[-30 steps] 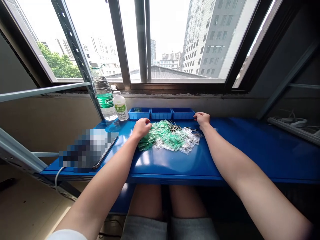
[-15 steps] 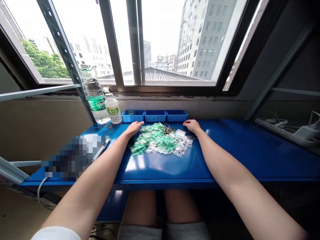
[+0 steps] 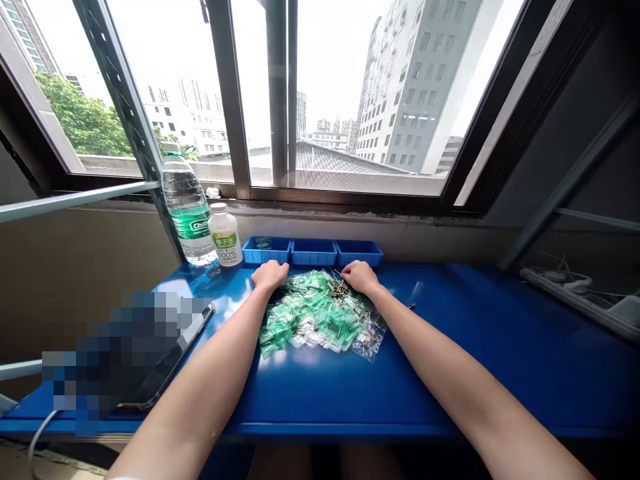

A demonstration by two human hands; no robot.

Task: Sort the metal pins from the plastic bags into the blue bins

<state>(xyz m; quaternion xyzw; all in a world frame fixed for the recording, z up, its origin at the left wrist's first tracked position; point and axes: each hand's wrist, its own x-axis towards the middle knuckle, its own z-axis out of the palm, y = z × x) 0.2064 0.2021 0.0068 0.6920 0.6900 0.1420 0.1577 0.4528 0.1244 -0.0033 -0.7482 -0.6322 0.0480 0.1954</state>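
Note:
A heap of small plastic bags, some green and some clear, lies on the blue table, with thin metal pieces loose at its far right side. My left hand is at the heap's far left edge, fingers curled inward; whatever they hold, if anything, is hidden. Over the far right of the heap, my right hand has its fingertips pinched together beside the metal pieces. What sits in that pinch is too small to make out.
Three blue bins stand in a row behind the heap; the left one holds something green. A large water bottle and a white bottle are at the back left. A blurred flat object lies left, a power strip far right.
My right hand has moved left, from beside the heap to the metal pieces. My left hand stays near the heap's left edge. The camera view has tilted up slightly.

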